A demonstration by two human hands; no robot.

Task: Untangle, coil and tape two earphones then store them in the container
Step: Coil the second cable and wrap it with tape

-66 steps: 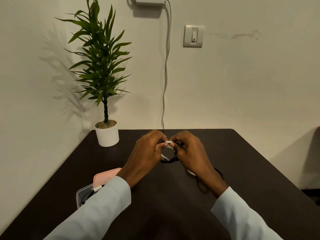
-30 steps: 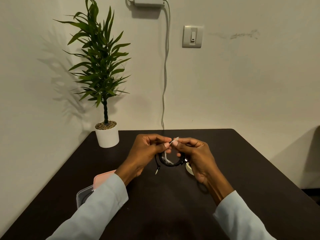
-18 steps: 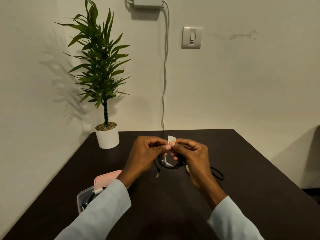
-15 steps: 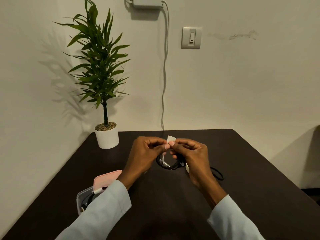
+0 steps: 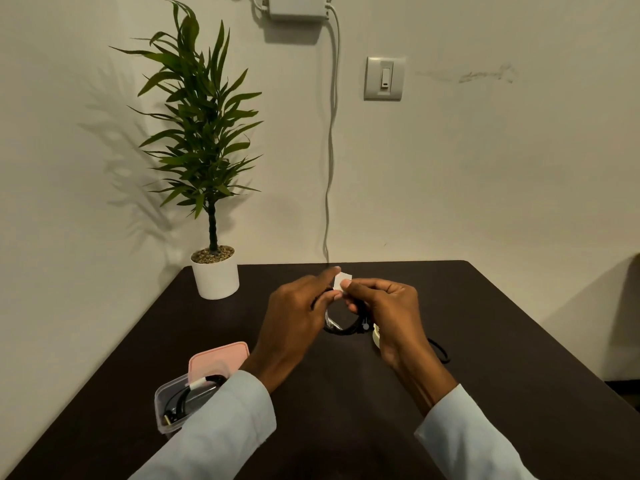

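Above the dark bench [image 5: 346, 410], black coiled earphone [image 5: 346, 327] held between both hands. Right hand [image 5: 388, 313] grip pinching white tape piece [image 5: 341, 281] at the coil's top; left hand [image 5: 294, 320] grip pinching the coil beside it. 1 taped earphone [image 5: 194, 393] lying in clear container [image 5: 166, 410], front left, pink lid [image 5: 218, 358] just behind.

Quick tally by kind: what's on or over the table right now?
Coiled black earphones: 2, one held in the hands, one in the container
Clear container: 1
Pink lid: 1
Piece of white tape: 1
Tape roll: 1
Potted plant: 1
Total: 7
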